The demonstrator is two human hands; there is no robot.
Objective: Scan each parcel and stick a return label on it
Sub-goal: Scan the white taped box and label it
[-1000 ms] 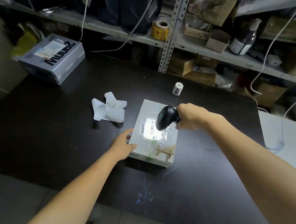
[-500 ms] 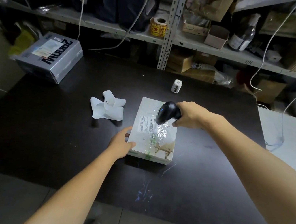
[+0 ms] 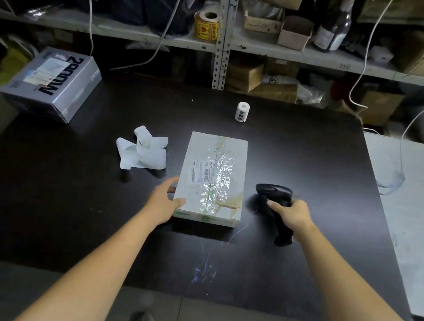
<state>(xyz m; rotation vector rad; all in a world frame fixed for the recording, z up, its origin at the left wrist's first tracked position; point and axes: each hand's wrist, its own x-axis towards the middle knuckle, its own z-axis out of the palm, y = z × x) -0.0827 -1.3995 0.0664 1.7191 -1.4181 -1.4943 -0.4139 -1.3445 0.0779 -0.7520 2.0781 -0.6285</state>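
The parcel [image 3: 212,177] lies mid-table [image 3: 59,220]. From it, a small roll [image 3: 242,112] stands at twelve o'clock, the scanner [image 3: 277,197] is near at four, paper strips [image 3: 142,150] at nine, a box [image 3: 51,84] well apart at ten.

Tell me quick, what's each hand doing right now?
Left hand: holds the near-left corner of the white parcel, thumb on top.
Right hand: grips the black scanner by its handle, beside the parcel.
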